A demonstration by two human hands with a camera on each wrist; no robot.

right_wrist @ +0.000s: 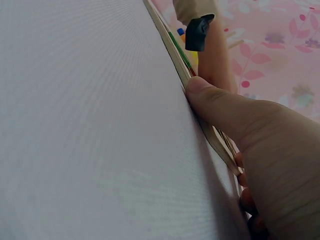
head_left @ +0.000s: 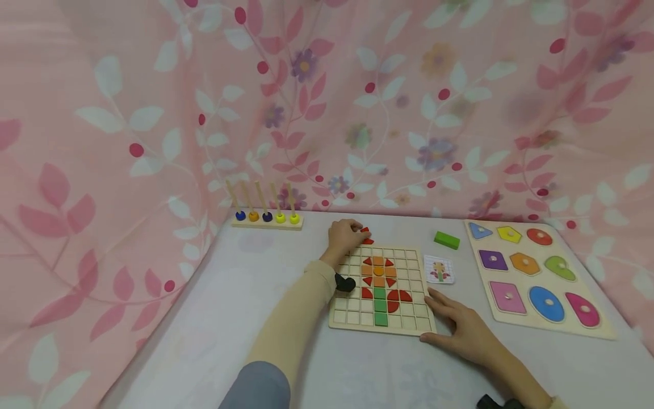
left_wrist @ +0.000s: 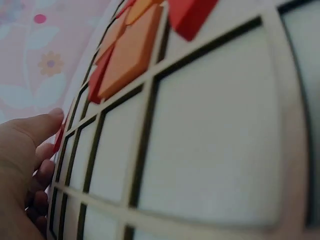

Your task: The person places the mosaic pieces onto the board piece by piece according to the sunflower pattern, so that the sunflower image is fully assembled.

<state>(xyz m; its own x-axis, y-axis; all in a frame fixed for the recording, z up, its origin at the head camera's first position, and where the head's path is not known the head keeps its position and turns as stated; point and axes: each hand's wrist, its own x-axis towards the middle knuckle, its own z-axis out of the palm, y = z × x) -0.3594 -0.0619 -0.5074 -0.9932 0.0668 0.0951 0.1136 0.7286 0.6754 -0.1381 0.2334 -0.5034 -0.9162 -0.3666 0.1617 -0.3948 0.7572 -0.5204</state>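
Observation:
A square wooden grid board (head_left: 357, 322) lies on the table, bearing a flower of orange, red and green pieces, with an orange disc (head_left: 378, 271) at its centre. Beyond the board's far edge, my left hand (head_left: 343, 237) pinches a red piece (left_wrist: 59, 138) between thumb and fingers; its exact shape is mostly hidden. More red (head_left: 368, 241) shows beside those fingertips. At the near right corner, my right hand (head_left: 462, 332) touches the board with fingers spread, its thumb (right_wrist: 215, 100) at the near edge and its other fingers along the right side.
Right of the board lie a pattern card (head_left: 439, 269) with a flower picture and a green block (head_left: 447, 240). A shape puzzle board (head_left: 554, 329) with knobbed pieces sits farther right. A peg stand (head_left: 267, 225) with coloured rings stands at the back left, before a floral curtain (head_left: 327, 113).

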